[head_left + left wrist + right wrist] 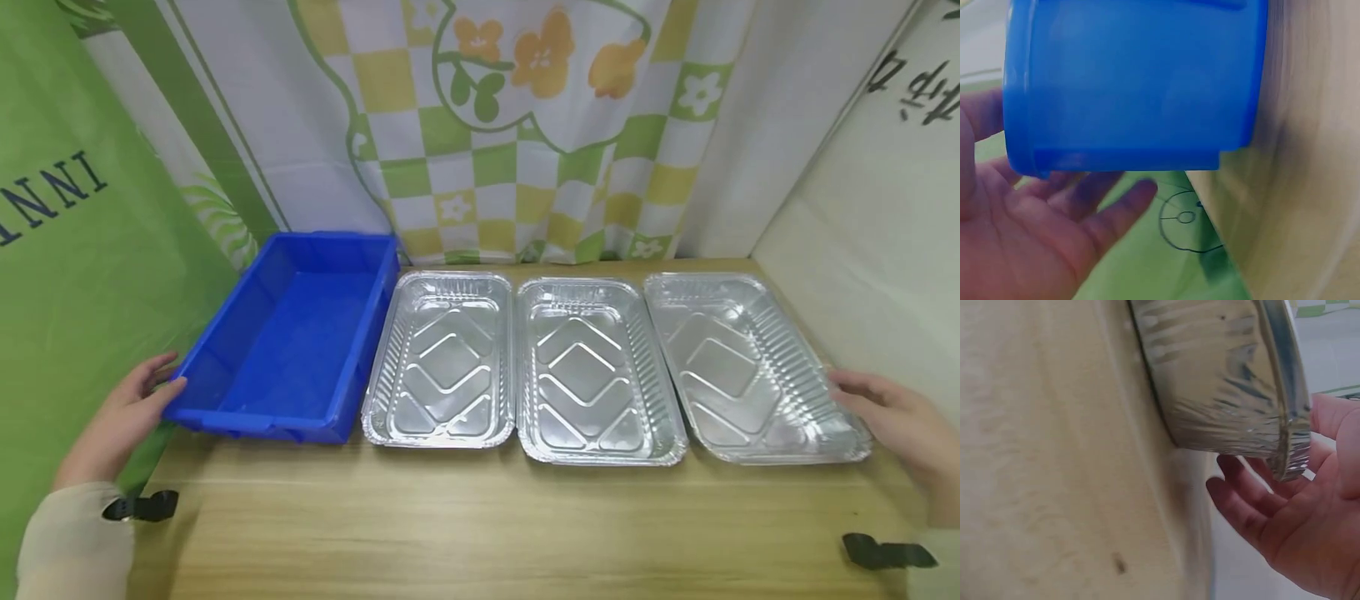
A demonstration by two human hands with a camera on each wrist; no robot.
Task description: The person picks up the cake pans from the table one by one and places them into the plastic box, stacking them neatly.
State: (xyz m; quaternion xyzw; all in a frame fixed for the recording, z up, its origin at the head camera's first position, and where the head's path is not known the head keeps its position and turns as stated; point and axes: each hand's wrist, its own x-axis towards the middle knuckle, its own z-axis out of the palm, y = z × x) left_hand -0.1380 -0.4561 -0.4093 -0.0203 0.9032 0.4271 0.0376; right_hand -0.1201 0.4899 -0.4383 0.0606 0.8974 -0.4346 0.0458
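Observation:
A blue plastic tray (300, 342) stands at the left of a row. My left hand (131, 408) is at its near left corner, thumb by the rim, with loosely extended fingers (1119, 212) along the outer side. To its right are three rectangular foil pans: a left one (447, 358), a middle one (588, 367) and a right one (723, 367). My right hand (892, 417) touches the right foil pan's outer edge. In the right wrist view its relaxed fingers (1241, 506) reach beside the pan's crimped rim. I see nothing inside the tray or pans.
The wooden table (480, 525) carries the whole row. A checkered flowered curtain (517, 167) hangs behind it, a green cloth (90, 275) on the left, and a white panel (877, 225) with black lettering on the right.

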